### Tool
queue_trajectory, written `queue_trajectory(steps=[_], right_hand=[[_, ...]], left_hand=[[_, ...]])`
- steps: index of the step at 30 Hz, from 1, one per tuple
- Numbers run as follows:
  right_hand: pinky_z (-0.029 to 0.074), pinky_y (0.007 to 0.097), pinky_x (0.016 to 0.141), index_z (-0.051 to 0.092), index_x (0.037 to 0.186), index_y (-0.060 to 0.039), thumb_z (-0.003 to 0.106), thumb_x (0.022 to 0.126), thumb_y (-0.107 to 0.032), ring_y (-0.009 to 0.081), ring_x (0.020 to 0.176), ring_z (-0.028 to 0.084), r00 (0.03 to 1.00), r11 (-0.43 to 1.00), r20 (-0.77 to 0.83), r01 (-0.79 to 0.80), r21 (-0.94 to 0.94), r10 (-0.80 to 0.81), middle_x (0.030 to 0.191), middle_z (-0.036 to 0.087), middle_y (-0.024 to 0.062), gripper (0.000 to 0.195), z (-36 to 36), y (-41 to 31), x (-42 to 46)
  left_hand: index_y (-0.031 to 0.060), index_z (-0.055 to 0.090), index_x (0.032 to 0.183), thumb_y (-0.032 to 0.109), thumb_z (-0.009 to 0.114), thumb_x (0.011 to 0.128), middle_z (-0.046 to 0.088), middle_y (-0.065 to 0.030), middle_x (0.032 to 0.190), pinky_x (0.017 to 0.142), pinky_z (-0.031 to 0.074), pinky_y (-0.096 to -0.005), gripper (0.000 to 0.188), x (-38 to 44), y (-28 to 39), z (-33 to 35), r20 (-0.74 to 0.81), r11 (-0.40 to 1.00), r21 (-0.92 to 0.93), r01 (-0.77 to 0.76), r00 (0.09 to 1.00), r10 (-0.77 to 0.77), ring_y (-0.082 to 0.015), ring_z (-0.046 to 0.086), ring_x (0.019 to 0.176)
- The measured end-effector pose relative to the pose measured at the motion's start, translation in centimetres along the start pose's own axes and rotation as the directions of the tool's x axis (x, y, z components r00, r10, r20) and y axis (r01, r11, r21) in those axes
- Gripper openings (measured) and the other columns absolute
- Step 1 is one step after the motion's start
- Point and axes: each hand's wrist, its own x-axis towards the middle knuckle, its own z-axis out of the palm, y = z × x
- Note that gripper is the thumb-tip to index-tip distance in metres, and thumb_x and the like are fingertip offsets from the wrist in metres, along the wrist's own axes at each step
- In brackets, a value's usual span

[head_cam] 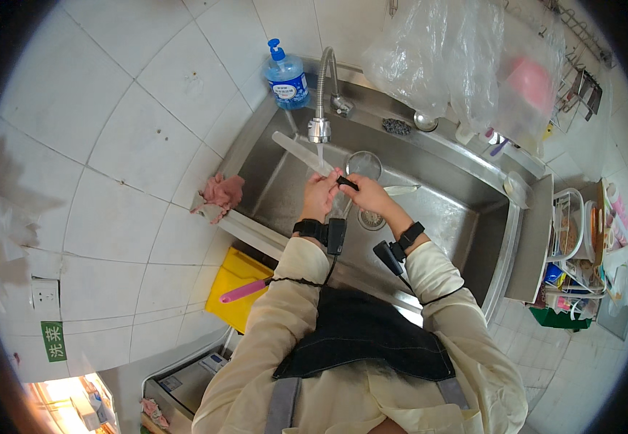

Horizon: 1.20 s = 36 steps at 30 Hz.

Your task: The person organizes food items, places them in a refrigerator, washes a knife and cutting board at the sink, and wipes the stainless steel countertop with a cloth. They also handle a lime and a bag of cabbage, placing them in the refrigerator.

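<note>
Over a stainless steel sink (427,217), my right hand (368,192) grips the black handle of a long, pale tool with a rounded end, perhaps a spatula or knife (297,151). My left hand (319,194) is closed around the tool near where its blade meets the handle. Water runs onto the blade from a flexible metal faucet (320,130). Behind my hands a round metal strainer or lid (363,165) lies in the basin. A thin, light-coloured long piece (402,190) lies right of my right hand, beyond the drain (371,219).
A blue soap pump bottle (286,81) stands at the back left corner. A pink cloth (221,195) lies on the left rim. A steel scrubber (396,126) sits on the back ledge, below hanging plastic bags (411,54). A yellow bin (238,276) stands at the lower left.
</note>
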Motion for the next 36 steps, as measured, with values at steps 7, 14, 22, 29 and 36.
queue_trajectory(steps=[7,14,22,29,36], right_hand=[[0.047,0.0433,0.069,0.057,0.107,-0.0074,0.053,0.090,-0.029,0.0344,0.079,0.061,0.994,0.960,0.056,0.110,-0.259,-0.099,0.083,0.064,0.0152,0.028,0.3,-0.7,1.2],[0.049,0.0447,0.077,0.048,0.126,-0.0146,0.037,0.095,-0.034,0.0362,0.097,0.059,1.000,0.918,0.022,0.006,-0.396,0.003,0.112,0.059,0.0180,0.039,2.0,-4.0,4.5],[0.049,0.0413,0.078,0.048,0.130,-0.0201,0.056,0.080,-0.010,0.0354,0.094,0.059,0.835,0.823,0.083,0.551,-0.138,-0.545,0.109,0.060,0.0158,0.051,3.2,-1.4,7.2],[0.049,0.0456,0.073,0.056,0.114,-0.0127,0.046,0.091,-0.033,0.0391,0.086,0.060,0.957,0.900,0.138,0.288,-0.327,-0.256,0.093,0.065,0.0172,0.032,2.4,-2.9,5.8],[0.049,0.0420,0.064,0.060,0.097,-0.0072,0.045,0.090,-0.046,0.0337,0.071,0.063,0.983,0.976,0.128,0.149,-0.159,-0.129,0.079,0.065,0.0160,0.042,2.4,-0.1,5.7]], left_hand=[[-0.0004,0.050,0.103,0.026,0.050,0.095,0.060,-0.0139,0.100,0.075,0.052,-0.0325,0.028,-0.1,0.5,-1.6,-0.043,0.989,-0.148,0.023,0.999,-0.030,-0.0239,0.061,0.094],[0.0008,0.053,0.098,0.024,0.049,0.096,0.059,-0.0098,0.092,0.069,0.051,-0.0297,0.024,-0.9,0.0,0.2,-0.098,0.994,-0.081,-0.074,0.993,0.066,-0.0197,0.060,0.083],[-0.0011,0.052,0.092,0.003,0.060,0.086,0.059,-0.0085,0.089,0.066,0.051,-0.0281,0.011,-1.0,0.9,-1.0,-0.225,0.994,-0.091,-0.055,0.974,0.034,-0.0177,0.060,0.074],[0.0014,0.054,0.084,0.001,0.068,0.080,0.059,-0.0072,0.083,0.064,0.052,-0.0275,0.014,-1.7,2.4,-1.9,-0.295,0.966,-0.171,-0.194,0.945,0.137,-0.0157,0.060,0.071],[0.0060,0.054,0.077,0.011,0.065,0.085,0.058,-0.0031,0.076,0.061,0.050,-0.0234,0.014,-0.8,0.8,-0.8,-0.251,0.953,-0.132,-0.273,0.939,0.234,-0.0116,0.056,0.066]])
